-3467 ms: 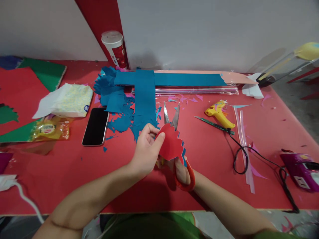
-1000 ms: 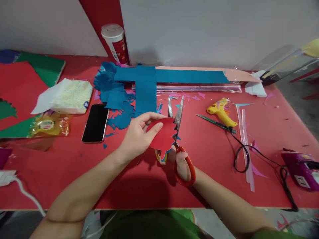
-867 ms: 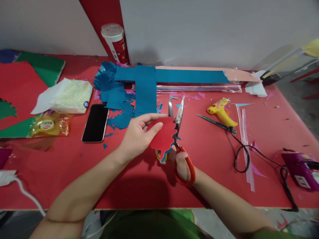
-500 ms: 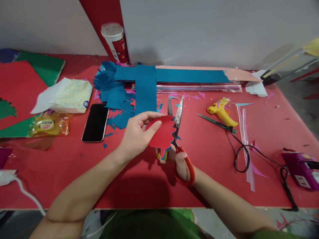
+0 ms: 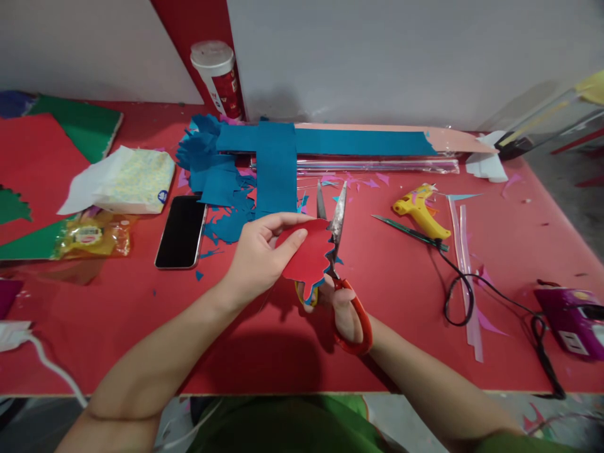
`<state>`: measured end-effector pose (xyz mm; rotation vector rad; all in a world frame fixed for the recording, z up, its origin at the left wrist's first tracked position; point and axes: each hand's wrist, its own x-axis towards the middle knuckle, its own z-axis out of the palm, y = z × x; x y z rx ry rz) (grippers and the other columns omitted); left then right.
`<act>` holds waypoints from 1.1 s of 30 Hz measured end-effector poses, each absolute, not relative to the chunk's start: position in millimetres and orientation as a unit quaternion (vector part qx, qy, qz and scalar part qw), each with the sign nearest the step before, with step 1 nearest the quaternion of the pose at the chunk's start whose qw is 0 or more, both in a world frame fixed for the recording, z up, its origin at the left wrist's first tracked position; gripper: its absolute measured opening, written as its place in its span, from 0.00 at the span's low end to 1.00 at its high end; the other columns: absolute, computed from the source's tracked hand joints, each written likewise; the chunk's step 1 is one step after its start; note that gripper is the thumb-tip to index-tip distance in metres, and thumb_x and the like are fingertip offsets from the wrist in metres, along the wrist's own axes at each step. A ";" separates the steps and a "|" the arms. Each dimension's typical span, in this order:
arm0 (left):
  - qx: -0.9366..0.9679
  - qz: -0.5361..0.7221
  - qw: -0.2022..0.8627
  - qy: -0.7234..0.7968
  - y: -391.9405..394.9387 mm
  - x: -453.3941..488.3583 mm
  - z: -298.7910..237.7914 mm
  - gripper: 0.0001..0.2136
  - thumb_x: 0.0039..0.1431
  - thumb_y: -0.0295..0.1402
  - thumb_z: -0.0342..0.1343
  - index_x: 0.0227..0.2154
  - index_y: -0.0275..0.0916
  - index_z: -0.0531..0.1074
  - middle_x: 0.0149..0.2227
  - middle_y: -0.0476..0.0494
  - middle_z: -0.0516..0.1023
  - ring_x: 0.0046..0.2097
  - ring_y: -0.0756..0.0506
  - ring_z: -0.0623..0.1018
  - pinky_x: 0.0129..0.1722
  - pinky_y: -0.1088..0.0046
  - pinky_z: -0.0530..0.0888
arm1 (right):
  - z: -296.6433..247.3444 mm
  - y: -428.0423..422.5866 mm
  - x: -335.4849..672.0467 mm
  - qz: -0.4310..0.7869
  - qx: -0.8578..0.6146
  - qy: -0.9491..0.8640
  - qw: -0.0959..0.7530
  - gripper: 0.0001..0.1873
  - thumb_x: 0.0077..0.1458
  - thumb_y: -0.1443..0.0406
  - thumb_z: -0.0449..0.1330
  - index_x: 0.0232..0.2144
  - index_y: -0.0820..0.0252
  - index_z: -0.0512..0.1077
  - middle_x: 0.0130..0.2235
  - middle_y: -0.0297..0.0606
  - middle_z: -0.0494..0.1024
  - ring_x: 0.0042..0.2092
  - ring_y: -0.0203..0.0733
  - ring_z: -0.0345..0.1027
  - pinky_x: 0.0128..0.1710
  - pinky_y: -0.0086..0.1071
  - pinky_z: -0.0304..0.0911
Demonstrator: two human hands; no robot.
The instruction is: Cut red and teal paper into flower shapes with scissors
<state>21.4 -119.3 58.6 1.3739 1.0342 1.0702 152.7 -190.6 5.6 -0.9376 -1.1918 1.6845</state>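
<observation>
My left hand (image 5: 264,251) pinches a red paper cutout (image 5: 309,255) between thumb and fingers. The cutout's right edge is scalloped, with blue paper showing beneath it. In my right hand (image 5: 344,311) is a pair of scissors (image 5: 338,226), its blades apart and pointing away from me, right beside the scalloped edge. My thumb goes through the red-orange handle loop; the other fingers are partly hidden near the yellow loop under the paper. Blue paper strips (image 5: 276,170) and blue scraps (image 5: 231,220) lie beyond my hands on the red table (image 5: 236,358).
On the left lie a phone (image 5: 182,233), a tissue pack (image 5: 141,179), a yellow wrapper (image 5: 94,236) and red paper (image 5: 42,157). Rightward are a yellow glue gun (image 5: 422,214) with a trailing cord, a green craft knife (image 5: 408,233) and a purple box (image 5: 570,321). A lidded cup (image 5: 217,78) stands at the back.
The scissors and my right hand have shifted very slightly. My left hand still holds the red paper in the same place.
</observation>
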 end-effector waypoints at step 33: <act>0.367 0.466 0.703 0.392 -124.9 33.8 48.2 0.08 0.43 0.30 0.63 0.30 0.37 0.74 0.30 0.48 0.79 0.30 0.50 0.78 0.30 0.78 0.76 | -0.4 -194.1 149.9 0.696 -0.355 -0.436 0.446 0.34 0.39 0.32 0.43 0.24 0.56 0.57 0.24 0.31 0.53 0.24 0.36 0.47 0.22 0.31 0.50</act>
